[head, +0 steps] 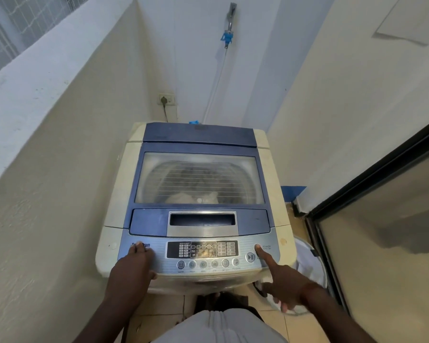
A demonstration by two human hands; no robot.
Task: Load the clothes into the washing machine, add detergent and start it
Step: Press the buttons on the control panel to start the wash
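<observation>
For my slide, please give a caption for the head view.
Right hand presses the power button on the closed washer; left hand rests on its panel.

Place: home laundry nook.
Appliance: top-loading washing machine [196,204] between plastered walls.
Far wall: tap [228,33] with hose, plugged socket [167,99].
Floor: tiled.

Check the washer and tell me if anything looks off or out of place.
Nothing stands out. The washing machine lid is shut flat with clothes inside, the right hand fingertip sits on the power button, and the left hand rests on the panel.
</observation>
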